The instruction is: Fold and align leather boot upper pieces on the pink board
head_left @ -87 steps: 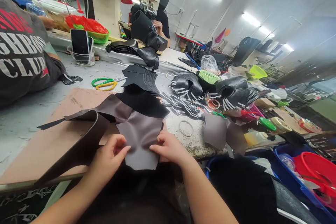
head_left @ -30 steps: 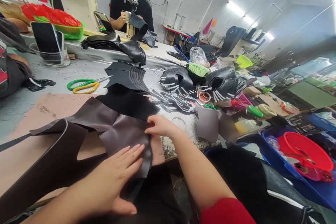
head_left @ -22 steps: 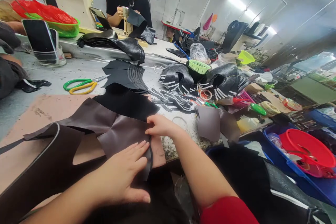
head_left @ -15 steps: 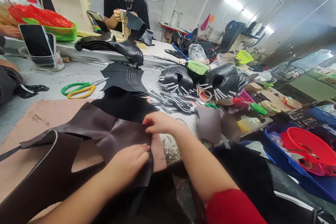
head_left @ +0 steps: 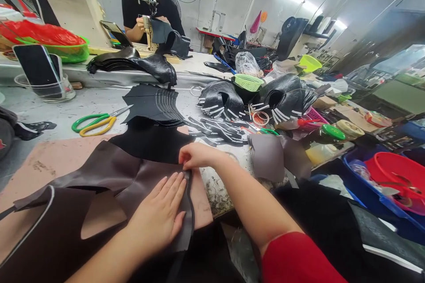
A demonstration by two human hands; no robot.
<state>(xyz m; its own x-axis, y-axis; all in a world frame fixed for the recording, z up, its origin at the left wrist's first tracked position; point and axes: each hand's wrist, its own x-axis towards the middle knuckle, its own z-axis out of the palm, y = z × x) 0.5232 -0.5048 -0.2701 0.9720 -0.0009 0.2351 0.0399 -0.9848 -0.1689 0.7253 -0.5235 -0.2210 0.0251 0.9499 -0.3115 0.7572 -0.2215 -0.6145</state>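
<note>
My left hand (head_left: 161,212) lies flat on a dark brown leather piece (head_left: 109,166), fingers stretched toward its right edge. At the upper right corner of that leather, my right hand (head_left: 195,157) is closed, thumb and fingertips pinching the edge. A narrow strip runs down the right edge beside my left fingers. Behind the leather spreads a black piece (head_left: 151,141), partly under it. A pinkish board (head_left: 43,161) lies beneath the work. Past its far edge, scissors (head_left: 99,124) with green and yellow handles rest on the table.
A stack of black cut pieces (head_left: 149,101) lies beyond. Bundled black leather parts (head_left: 221,97) and a green basket (head_left: 247,82) stand at the back right. A phone (head_left: 38,70) leans in a clear tub. Across the table a person (head_left: 146,13) works at a sewing machine.
My left hand has flattened, its fingers spreading along the leather's right edge. My right hand stays at the upper corner. The view has shifted slightly.
</note>
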